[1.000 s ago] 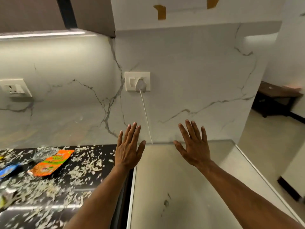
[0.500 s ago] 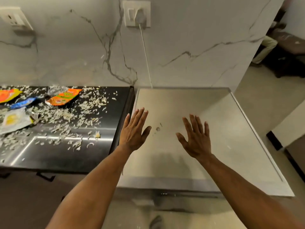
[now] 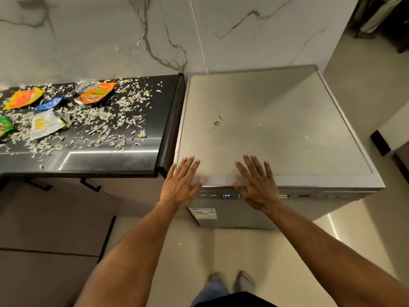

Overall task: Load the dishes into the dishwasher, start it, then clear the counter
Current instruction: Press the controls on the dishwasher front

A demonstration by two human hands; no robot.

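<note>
Head view: tilted down further than a moment ago, wall socket gone off the top of the frame, dishwasher (image 3: 276,129) front now showing for the first time.

Fills centre and right of frame, steel top flat and square-ish, back edge against the marble wall, front edge running left to right just under the hands. Faces the lower edge of the frame, toward the person; door closed, control strip along its top with a small lit display (image 3: 226,195) between the hands, digits too small to read. Sticker (image 3: 204,213) on the door below the left hand. No dishes visible anywhere, so loaded or not cannot be told; lit display hints at power on, perhaps a cycle set.

Left of frame, black counter (image 3: 99,160), touching the dishwasher's side, long axis left to right along the wall. Strewn with pale shreds (image 3: 124,111) and wrappers (image 3: 96,94), orange, blue, white and green, at upper left. Clearing clearly not yet done.

Left hand (image 3: 180,187) lower in frame than half a second ago, off the top's middle and over the front left corner, fingers straight and spread, holding nothing. Right hand (image 3: 257,187) likewise lower, over the front edge right of the display, fingers splayed, empty. Contact with the steel cannot be told.

Likely meaning: attention shifted from wall to controls, start step at hand, counter next.
</note>
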